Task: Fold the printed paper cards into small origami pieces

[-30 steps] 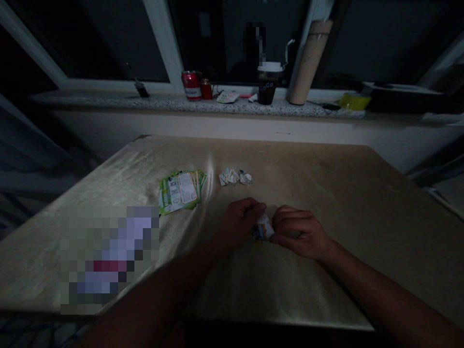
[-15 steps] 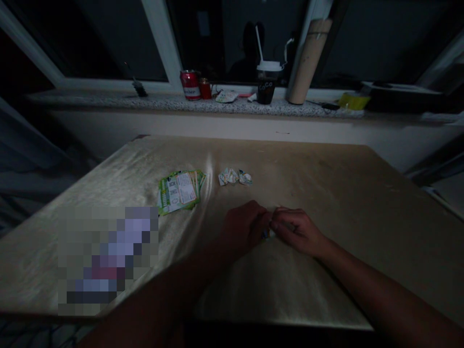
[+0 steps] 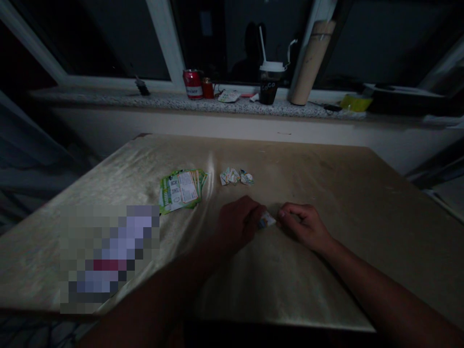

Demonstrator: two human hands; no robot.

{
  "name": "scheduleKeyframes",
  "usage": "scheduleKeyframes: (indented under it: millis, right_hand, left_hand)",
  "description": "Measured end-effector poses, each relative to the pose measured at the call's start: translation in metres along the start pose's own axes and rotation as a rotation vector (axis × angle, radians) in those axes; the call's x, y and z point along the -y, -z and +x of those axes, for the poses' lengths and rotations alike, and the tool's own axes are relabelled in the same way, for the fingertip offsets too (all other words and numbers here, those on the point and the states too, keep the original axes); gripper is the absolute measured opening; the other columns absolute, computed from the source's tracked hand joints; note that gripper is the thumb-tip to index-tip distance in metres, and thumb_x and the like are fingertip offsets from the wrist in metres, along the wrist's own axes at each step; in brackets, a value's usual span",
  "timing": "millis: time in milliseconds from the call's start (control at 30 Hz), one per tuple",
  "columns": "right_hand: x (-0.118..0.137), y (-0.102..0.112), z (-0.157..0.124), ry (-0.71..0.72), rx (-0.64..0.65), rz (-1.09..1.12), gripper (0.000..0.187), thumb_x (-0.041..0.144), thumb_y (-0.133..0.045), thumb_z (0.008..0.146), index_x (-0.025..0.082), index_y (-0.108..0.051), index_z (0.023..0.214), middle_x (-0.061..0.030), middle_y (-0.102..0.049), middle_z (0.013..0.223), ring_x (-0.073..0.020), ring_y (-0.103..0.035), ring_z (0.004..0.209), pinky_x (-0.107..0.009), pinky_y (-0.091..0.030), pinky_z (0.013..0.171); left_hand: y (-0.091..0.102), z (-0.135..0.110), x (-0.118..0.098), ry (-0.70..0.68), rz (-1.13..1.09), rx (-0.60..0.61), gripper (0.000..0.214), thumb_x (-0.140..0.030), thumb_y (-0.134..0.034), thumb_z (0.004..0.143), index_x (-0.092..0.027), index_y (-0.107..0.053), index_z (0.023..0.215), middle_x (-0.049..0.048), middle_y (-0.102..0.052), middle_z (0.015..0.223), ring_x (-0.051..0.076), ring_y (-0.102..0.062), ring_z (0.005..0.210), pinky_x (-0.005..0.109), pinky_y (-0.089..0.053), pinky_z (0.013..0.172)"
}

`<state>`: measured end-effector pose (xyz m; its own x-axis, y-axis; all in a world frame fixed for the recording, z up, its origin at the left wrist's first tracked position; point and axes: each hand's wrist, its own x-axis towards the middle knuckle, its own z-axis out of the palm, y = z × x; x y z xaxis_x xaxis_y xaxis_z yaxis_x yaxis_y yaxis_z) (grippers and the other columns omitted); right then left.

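My left hand is closed, its fingers pressed on a small folded piece of printed paper, white with blue and orange patches, low over the table. Part of the paper is hidden under those fingers; its pointed end sticks out to the right. Close to that tip, my right hand has its fingers curled in; whether anything is in them is hidden. Beyond the hands lie a few crumpled or folded printed papers. To their left is a fanned stack of green and white printed leaflets.
A cloth-covered table spans the view. At its left front lies a blurred-out purplish object. On the stone windowsill stand a red can, a smaller red container, a lidded drink cup and a tall tan cylinder.
My hands have come apart: the right moved slightly right, away from the left. More of the folded paper now shows between them. The view has shifted a little.
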<state>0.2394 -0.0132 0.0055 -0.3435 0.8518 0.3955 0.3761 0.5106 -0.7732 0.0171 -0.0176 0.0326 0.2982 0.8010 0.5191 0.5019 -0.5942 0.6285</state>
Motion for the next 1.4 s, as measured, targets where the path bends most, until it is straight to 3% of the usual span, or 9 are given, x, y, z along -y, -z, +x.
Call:
scheduleKeyframes:
  millis: [100,367,600,1000,1233,1400]
  right_hand:
    - [0.004,-0.001,0.0,0.029,0.009,0.035,0.028,0.035,-0.055,0.1,0.017,-0.069,0.084,-0.0021,-0.07,0.071,-0.0137,-0.063,0.063,-0.024,-0.049,0.061]
    - [0.011,-0.005,-0.001,0.103,0.069,0.089,0.014,0.028,-0.063,0.096,0.017,-0.071,0.09,-0.0041,-0.071,0.077,-0.0142,-0.066,0.068,-0.025,-0.051,0.065]
    - [0.011,-0.006,-0.002,0.115,0.094,0.093,0.011,0.026,-0.067,0.093,0.017,-0.072,0.09,-0.0037,-0.072,0.076,-0.0141,-0.066,0.066,-0.026,-0.052,0.065]
    - [0.009,-0.003,-0.002,0.01,-0.046,0.072,0.015,0.028,-0.065,0.094,0.017,-0.075,0.091,-0.0041,-0.078,0.076,-0.0153,-0.072,0.064,-0.024,-0.056,0.061]
    - [0.006,-0.005,-0.003,-0.02,-0.034,0.11,0.018,0.033,-0.069,0.091,0.018,-0.076,0.086,-0.0031,-0.076,0.071,-0.0149,-0.069,0.062,-0.024,-0.055,0.059]
    - [0.007,-0.005,-0.003,-0.066,-0.014,0.177,0.024,0.04,-0.069,0.092,0.018,-0.074,0.086,-0.0016,-0.072,0.067,-0.0136,-0.066,0.058,-0.023,-0.052,0.055]
  left_hand:
    - [-0.002,0.002,0.001,0.172,-0.101,-0.006,0.03,-0.035,-0.05,0.099,-0.018,-0.063,0.078,0.0004,-0.064,0.069,0.013,-0.058,0.062,0.025,-0.044,0.063]
    - [-0.014,0.001,0.005,0.321,-0.387,0.099,0.033,-0.043,-0.05,0.096,-0.018,-0.062,0.078,-0.002,-0.058,0.066,0.013,-0.052,0.061,0.024,-0.039,0.059]
    - [-0.018,0.002,0.01,0.329,-0.433,0.171,0.038,-0.045,-0.053,0.093,-0.018,-0.054,0.067,-0.0047,-0.047,0.059,0.011,-0.043,0.057,0.024,-0.034,0.055]
    - [-0.015,0.001,0.016,0.336,-0.493,0.228,0.032,-0.043,-0.053,0.091,-0.018,-0.057,0.071,-0.0044,-0.05,0.06,0.011,-0.045,0.056,0.023,-0.036,0.054]
    - [-0.013,0.002,0.012,0.296,-0.482,0.344,0.025,-0.034,-0.061,0.083,-0.017,-0.061,0.065,-0.0043,-0.05,0.055,0.011,-0.042,0.054,0.023,-0.029,0.053]
    - [-0.015,0.001,0.013,0.327,-0.632,0.405,0.036,-0.046,-0.06,0.087,-0.016,-0.061,0.068,-0.0034,-0.05,0.058,0.01,-0.042,0.054,0.022,-0.033,0.052]
